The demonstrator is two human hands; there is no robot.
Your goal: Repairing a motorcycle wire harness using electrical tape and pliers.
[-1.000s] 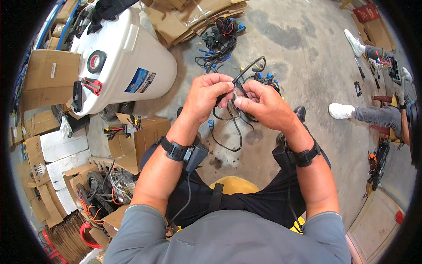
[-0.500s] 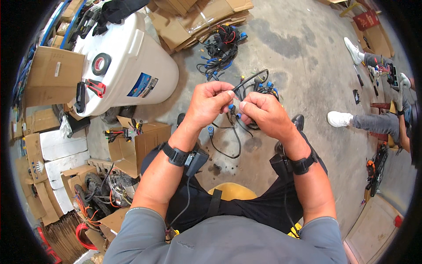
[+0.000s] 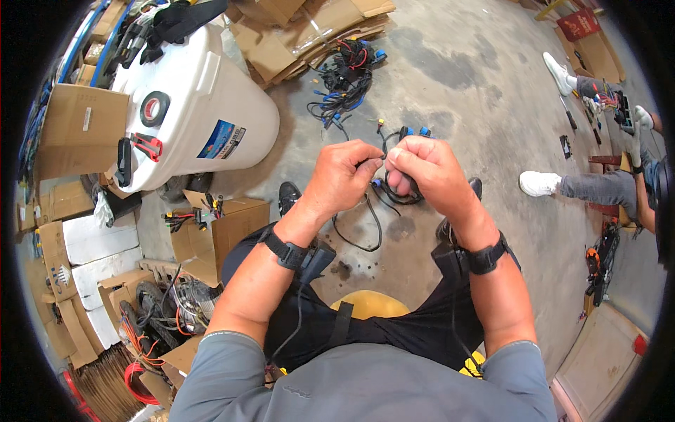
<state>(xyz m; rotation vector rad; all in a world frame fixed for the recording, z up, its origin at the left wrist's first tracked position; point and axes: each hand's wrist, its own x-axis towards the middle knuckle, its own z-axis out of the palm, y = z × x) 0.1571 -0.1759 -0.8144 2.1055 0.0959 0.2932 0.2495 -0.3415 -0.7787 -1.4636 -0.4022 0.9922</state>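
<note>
My left hand (image 3: 344, 174) and my right hand (image 3: 427, 170) meet fingertip to fingertip above the floor, both closed in a pinch. Between them runs a thin black cable (image 3: 384, 144), part of a wiring bundle; the fingers hide the stretch they grip. Blue connectors (image 3: 416, 131) of that bundle show just beyond my right hand, and a small yellow connector (image 3: 381, 122) stands out past the fingertips. Below the hands, a loop of black cable (image 3: 378, 235) hangs or lies low; which one, I cannot tell.
A second tangle of black cables (image 3: 349, 84) lies farther off beside flattened cardboard (image 3: 281, 42). At left stands a white bucket (image 3: 242, 105) with black tape (image 3: 154, 109) and a red cutter (image 3: 148, 146) on its lid. An open carton (image 3: 225, 235) sits nearer. Another person's leg (image 3: 598, 191) reaches in at right.
My hands have drawn together until the fingertips meet, and my right fist has turned. The black cable loop that stuck up above the fingers has gone from there. The view has shifted slightly.
</note>
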